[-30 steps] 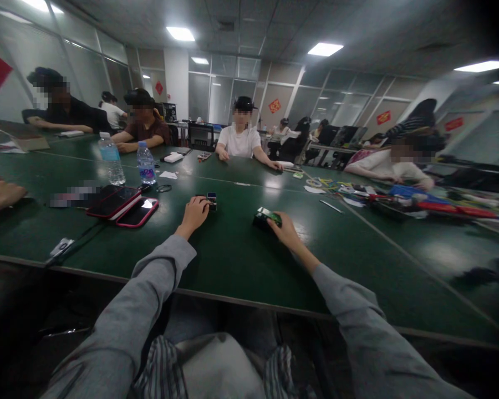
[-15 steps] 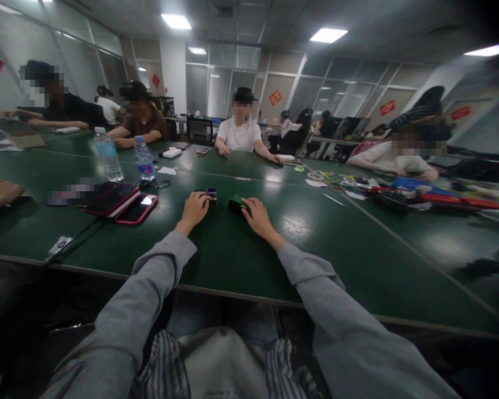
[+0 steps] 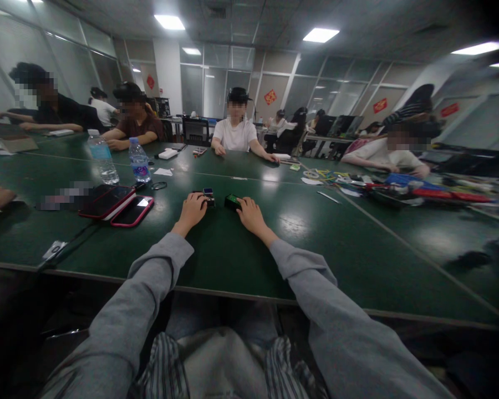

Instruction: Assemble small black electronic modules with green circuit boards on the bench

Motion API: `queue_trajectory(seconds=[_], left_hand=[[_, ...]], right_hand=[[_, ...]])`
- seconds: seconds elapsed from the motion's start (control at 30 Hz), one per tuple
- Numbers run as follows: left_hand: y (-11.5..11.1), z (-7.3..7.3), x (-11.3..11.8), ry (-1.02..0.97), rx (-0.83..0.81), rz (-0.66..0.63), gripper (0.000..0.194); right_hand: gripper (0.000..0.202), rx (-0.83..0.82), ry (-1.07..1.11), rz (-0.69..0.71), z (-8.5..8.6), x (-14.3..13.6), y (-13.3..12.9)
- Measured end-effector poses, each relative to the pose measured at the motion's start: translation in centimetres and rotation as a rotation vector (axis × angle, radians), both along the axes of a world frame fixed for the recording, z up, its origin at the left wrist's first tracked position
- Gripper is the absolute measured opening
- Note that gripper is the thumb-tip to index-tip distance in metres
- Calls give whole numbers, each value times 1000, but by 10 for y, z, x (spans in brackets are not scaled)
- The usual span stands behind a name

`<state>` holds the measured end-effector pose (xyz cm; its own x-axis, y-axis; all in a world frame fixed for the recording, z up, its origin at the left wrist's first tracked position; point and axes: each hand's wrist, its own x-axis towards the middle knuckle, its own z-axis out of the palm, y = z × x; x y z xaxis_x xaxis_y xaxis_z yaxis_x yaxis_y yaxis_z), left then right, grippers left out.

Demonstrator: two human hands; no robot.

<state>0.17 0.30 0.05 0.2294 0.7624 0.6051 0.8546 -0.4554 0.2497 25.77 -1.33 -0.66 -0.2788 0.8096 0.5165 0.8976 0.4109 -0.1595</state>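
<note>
Two small objects under handling on the glossy dark green tabletop (image 3: pixel 228 260), centre of the frame. My left hand (image 3: pixel 191 213) lies with bent fingers over the left side of a small dark block with pale edges and a bluish panel (image 3: pixel 208 192); whether this grip clasps it or merely rests there, I cannot tell. My right hand (image 3: pixel 253 214) has a narrow grip, holding the right end of a small black box with a green top (image 3: pixel 232 200). I judge the step in hand to be positioning: a strip of bare tabletop separates the pieces. Moving either would call for light, level fingers, lest one nudge the other. The box is low and oblong, its black left end exposed; material and markings are too small to tell.
</note>
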Motion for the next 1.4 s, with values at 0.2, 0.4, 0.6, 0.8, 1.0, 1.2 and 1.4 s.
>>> queue_trajectory(seconds=[0.2,0.4,0.6,0.8,1.0,1.2,1.4], left_hand=[[-7,4,7,25,-12,-42,30],[-15,11,12,58,11,-124,31],[-25,24,19,34,20,-152,33],[-19,18,16,-93,17,-51,33],[2,2,12,-217,-105,-68,31],[17,-11,12,-393,-268,-83,35],[29,-19,10,-492,-286,-151,34]], right_hand=[[45,101,91,-176,4,-13,10],[43,94,149,10,8,-34,-20],[49,-132,102,281,5,-48,-30],[36,12,143,148,17,-42,-32],[35,93,167,85,18,-42,-32],[56,-41,95,271,6,-39,-27],[56,-89,149,317,6,-38,-29]])
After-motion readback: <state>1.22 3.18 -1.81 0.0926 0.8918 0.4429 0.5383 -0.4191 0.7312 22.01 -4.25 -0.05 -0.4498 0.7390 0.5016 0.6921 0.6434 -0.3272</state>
